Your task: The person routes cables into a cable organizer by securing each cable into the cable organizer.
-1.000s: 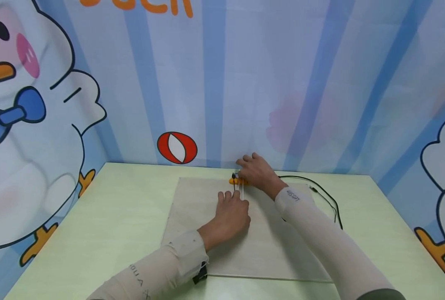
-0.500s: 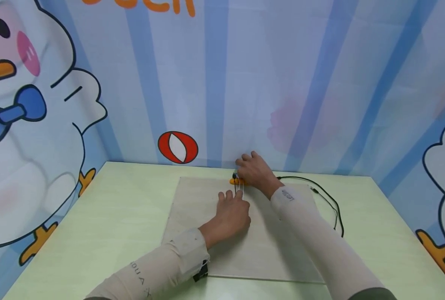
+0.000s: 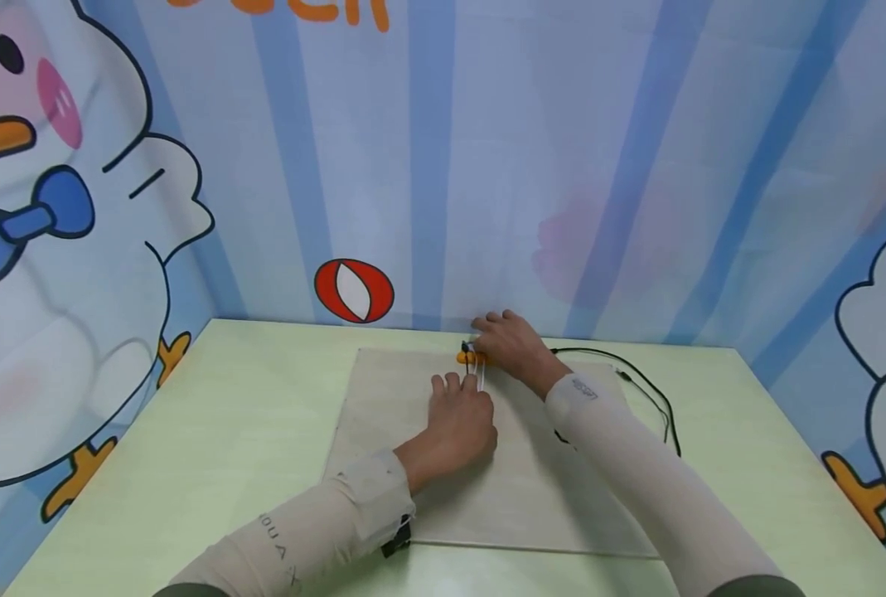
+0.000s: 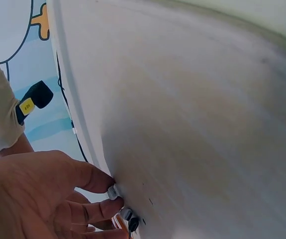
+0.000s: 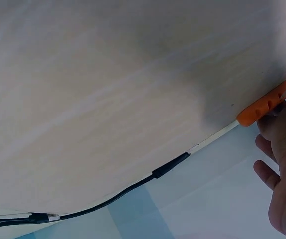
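Thumb and finger of the left hand (image 3: 461, 421) pinch a small silver-grey metal connector (image 4: 113, 192) over the flat beige board (image 3: 539, 497). The right hand (image 3: 515, 345) touches the orange notched strip (image 5: 262, 109) (whether it grips it, I cannot tell) at the board's far edge. Thin white cables (image 3: 483, 375) run between strip and left hand; a slim black cable (image 5: 128, 190) lies rightward.
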A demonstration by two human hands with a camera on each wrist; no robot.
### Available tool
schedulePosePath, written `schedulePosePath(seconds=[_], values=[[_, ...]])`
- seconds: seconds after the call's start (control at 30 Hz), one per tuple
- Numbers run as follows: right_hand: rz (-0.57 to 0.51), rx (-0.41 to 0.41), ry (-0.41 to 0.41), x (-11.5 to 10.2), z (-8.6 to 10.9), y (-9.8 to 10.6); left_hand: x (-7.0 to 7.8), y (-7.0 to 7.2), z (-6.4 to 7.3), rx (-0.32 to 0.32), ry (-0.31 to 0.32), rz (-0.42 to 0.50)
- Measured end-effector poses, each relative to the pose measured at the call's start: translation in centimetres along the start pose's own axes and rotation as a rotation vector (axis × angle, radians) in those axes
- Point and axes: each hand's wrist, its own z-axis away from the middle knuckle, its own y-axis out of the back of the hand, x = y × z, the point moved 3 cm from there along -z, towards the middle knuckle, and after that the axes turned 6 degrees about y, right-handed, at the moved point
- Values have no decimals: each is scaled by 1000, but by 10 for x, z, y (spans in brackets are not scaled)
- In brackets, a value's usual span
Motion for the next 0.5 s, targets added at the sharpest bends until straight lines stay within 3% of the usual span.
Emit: schedulePosePath(seconds=[0.07, 0.1, 0.17, 0.23, 0.3, 0.33, 0.4, 0.5], values=[[-21, -1, -11, 0, 2, 0, 5, 23, 14, -12, 7, -14], [-30, -4, -18, 0, 3, 0, 4, 24, 13, -19, 13, -11], [-55, 1, -29, 0, 7, 0, 8, 44, 23, -64, 35, -24], [-83, 19, -41, 1, 10, 0, 7, 48, 25, -76, 45, 14], [-112, 37, -54, 1, 14, 1, 1, 32, 15, -78, 53, 52], [-128, 52, -61, 1, 16, 0, 2, 35, 16, -81, 57, 52], [-140, 75, -73, 1, 19, -1, -2, 24, 9, -63, 56, 68], [-133, 113, -87, 0, 24, -1, -1, 36, 14, -66, 56, 70]])
